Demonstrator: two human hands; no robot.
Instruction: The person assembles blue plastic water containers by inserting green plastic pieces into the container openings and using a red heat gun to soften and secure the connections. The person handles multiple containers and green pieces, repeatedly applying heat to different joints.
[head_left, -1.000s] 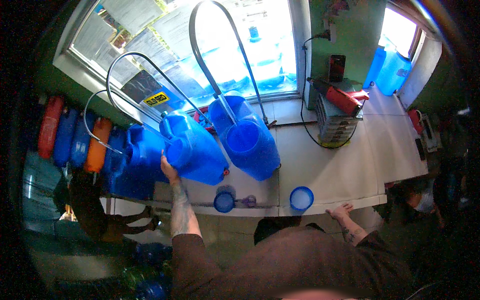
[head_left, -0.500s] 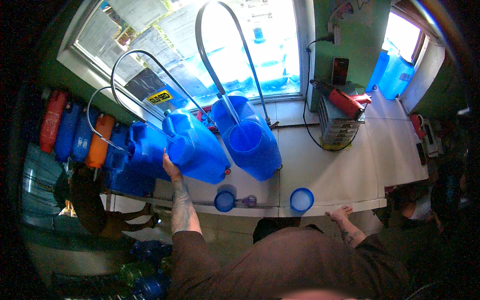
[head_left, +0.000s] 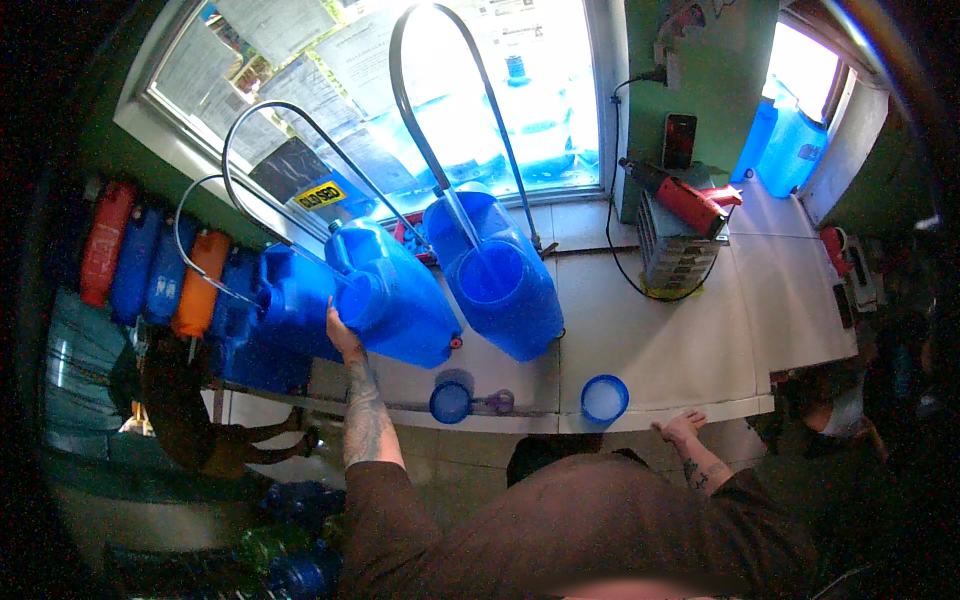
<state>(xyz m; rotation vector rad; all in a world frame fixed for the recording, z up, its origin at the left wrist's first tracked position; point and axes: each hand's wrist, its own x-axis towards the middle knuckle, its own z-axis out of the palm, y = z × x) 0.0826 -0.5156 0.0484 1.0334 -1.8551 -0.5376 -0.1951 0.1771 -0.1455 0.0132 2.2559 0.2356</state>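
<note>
A blue water jug point(head_left: 410, 310) lies tilted on the counter, a thin filling tube running into its wide mouth. My left hand point(head_left: 345, 337) is at the near left side of that mouth, fingers closed on the rim and partly hidden by the jug. Beside it stands another open blue jug point(head_left: 525, 318) with a thicker hose in it; a third blue jug point(head_left: 290, 295) is to the left, also with a tube. My right hand point(head_left: 682, 428) rests open on the counter's front edge, holding nothing. Nearest to it is a round blue cap point(head_left: 604, 399) with a pale inside.
Another blue cap point(head_left: 450, 402) lies by a small purple object point(head_left: 497, 401) near the front edge. A red heat gun point(head_left: 690, 205) lies on a grey box point(head_left: 675, 250) at right, its black cord looping over the counter point(head_left: 650, 350). A person point(head_left: 180, 400) is at far left.
</note>
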